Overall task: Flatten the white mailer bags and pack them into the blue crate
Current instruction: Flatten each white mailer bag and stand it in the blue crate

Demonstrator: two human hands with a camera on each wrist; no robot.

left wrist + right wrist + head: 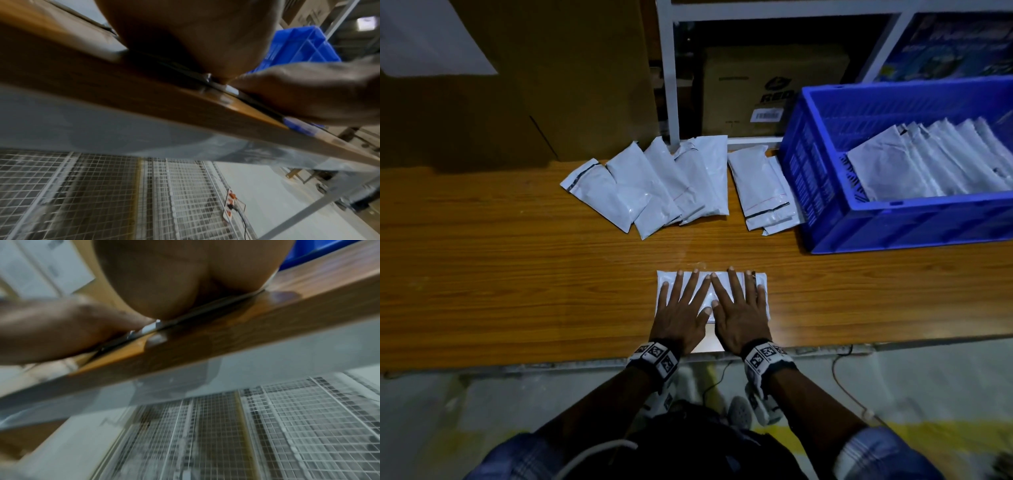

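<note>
One white mailer bag [763,283] lies flat near the front edge of the wooden table [517,274]. My left hand [681,305] and right hand [739,305] both press down on it side by side, palms flat, fingers straight and spread. The wrist views show only the heel of each palm on the table edge, with a sliver of the white bag [232,89] [149,327] between them. Several more white mailers [650,185] lie fanned at the back of the table. The blue crate [893,226] stands at the right, with several mailers [928,161] stacked leaning inside.
Two further mailers [760,188] lean against the crate's left wall. A large cardboard box [517,85] stands at the back left. A white shelf frame [669,75] holds another carton [750,89] behind the mailers. Wire mesh [82,194] shows below the table.
</note>
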